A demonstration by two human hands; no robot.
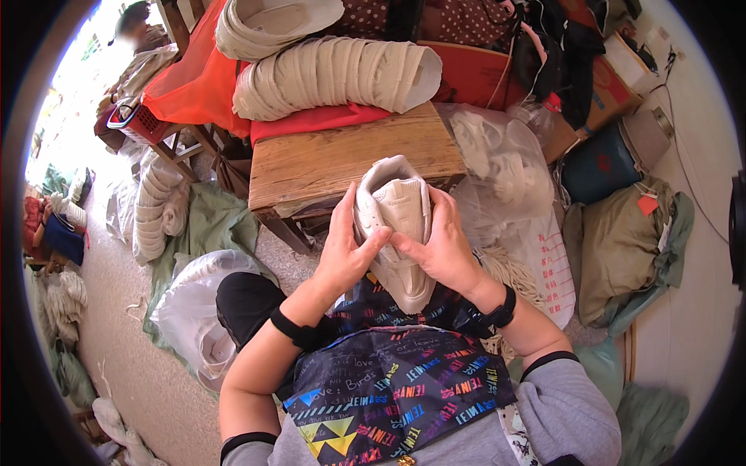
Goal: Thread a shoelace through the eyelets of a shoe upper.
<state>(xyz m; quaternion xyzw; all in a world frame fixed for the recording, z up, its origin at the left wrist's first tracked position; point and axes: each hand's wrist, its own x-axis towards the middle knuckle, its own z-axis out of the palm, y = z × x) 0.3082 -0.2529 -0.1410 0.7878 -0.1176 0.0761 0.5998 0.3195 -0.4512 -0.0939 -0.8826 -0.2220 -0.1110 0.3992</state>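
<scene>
Between my hands I hold a cream-white shoe upper (400, 225) above my lap, its heel opening pointing away and its toe toward me. My left hand (346, 245) wraps its left side, with the thumb pressed on the front near the tongue. From the right, my right hand (440, 241) grips it the same way, and the two thumbs nearly meet. The upper has no visible sole or laces. Just beyond it stands a wooden bench (350, 159). A row of nested cream shoe uppers (334, 78) lies on red cloth on that bench.
Clear plastic bags with white uppers (501, 163) lie right of the bench. Another clear bag (206, 303) rests on green cloth at left. A khaki sack (625, 248) and cardboard box (594, 109) stand at right. Another person (140, 39) sits at far left.
</scene>
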